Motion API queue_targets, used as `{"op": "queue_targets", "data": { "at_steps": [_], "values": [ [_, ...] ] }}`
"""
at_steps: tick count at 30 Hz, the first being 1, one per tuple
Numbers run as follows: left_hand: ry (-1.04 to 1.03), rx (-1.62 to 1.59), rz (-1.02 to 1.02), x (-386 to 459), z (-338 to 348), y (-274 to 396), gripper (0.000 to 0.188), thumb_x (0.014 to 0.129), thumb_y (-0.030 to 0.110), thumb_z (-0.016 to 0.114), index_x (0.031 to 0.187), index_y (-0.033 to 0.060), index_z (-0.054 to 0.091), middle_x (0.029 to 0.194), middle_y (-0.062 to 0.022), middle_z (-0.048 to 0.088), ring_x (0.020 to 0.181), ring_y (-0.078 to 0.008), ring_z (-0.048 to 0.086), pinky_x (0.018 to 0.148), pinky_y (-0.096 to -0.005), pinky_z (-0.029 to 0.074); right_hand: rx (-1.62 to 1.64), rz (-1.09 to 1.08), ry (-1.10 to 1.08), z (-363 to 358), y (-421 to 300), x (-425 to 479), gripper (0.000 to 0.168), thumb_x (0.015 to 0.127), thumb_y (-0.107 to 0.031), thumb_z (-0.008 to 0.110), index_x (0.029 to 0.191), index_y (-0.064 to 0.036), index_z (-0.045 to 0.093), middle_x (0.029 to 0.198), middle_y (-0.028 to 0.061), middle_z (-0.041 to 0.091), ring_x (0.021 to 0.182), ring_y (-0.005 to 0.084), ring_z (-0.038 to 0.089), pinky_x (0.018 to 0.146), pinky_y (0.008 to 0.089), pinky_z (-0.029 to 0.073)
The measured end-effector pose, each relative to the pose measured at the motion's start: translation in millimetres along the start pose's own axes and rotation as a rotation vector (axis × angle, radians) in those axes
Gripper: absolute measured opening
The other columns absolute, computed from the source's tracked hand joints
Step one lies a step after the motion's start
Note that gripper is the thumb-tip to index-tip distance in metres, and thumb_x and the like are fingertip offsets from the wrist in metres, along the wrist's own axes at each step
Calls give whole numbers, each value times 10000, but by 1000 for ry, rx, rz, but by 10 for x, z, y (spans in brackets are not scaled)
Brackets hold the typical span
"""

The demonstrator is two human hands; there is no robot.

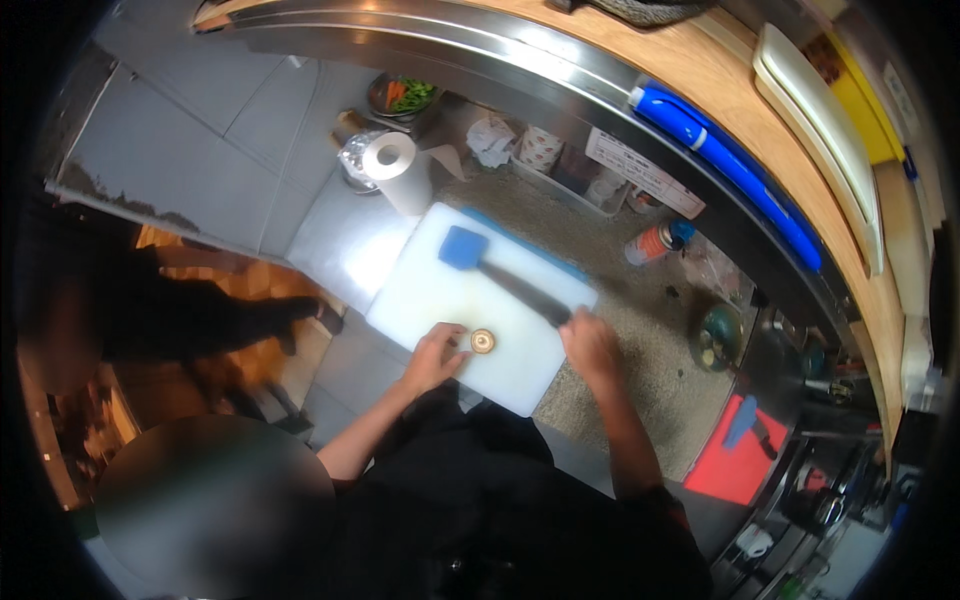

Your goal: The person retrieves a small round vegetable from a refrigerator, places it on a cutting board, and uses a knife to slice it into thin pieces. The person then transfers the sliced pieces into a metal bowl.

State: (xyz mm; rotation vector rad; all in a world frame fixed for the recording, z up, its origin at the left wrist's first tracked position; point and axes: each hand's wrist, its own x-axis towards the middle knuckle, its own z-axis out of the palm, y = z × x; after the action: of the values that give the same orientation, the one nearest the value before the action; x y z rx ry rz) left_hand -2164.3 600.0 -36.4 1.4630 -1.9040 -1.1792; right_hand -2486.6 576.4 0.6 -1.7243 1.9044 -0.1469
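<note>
Across a white cutting board [420, 292] lies a long tool, a dark handle with a blue squarish head [463, 248]; whether it is a spatula or a brush I cannot tell. My right hand [592, 346] is closed around the handle's near end, at the board's right edge. My left hand [437, 357] has its fingers apart over the board's near edge. Just right of those fingertips sits a small round brass-coloured object [482, 341], with a raised centre, and my left hand does not appear closed on it.
A paper towel roll [409, 180] stands behind the board. Farther right are a spray can [651, 244], a green bowl [716, 337] and a red cutting board [739, 450] bearing a blue cloth and a dark-handled tool. Other people stand at the left.
</note>
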Motion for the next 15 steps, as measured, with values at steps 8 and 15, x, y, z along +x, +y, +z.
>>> {"op": "queue_targets", "data": {
  "at_steps": [8, 15],
  "values": [
    [-147, 9, 283, 348, -223, -63, 441, 854, 70, 779, 1277, 54, 654, 1227, -172, 654, 1103, -354, 656, 942, -428, 549, 265, 169, 266, 75, 68, -1990, 429, 1032, -313, 659, 1296, -11, 506, 1068, 273, 709, 885, 355, 736, 795, 470, 577],
    [-230, 67, 558, 560, -169, -238, 441, 814, 82, 805, 1240, 75, 693, 1107, -139, 669, 986, -342, 665, 886, -394, 551, 1165, 488, 75, 1430, -604, -2429, 185, 1105, -183, 539, 1232, -50, 530, 792, 80, 680, 590, 126, 621, 526, 284, 501]
  ]
}}
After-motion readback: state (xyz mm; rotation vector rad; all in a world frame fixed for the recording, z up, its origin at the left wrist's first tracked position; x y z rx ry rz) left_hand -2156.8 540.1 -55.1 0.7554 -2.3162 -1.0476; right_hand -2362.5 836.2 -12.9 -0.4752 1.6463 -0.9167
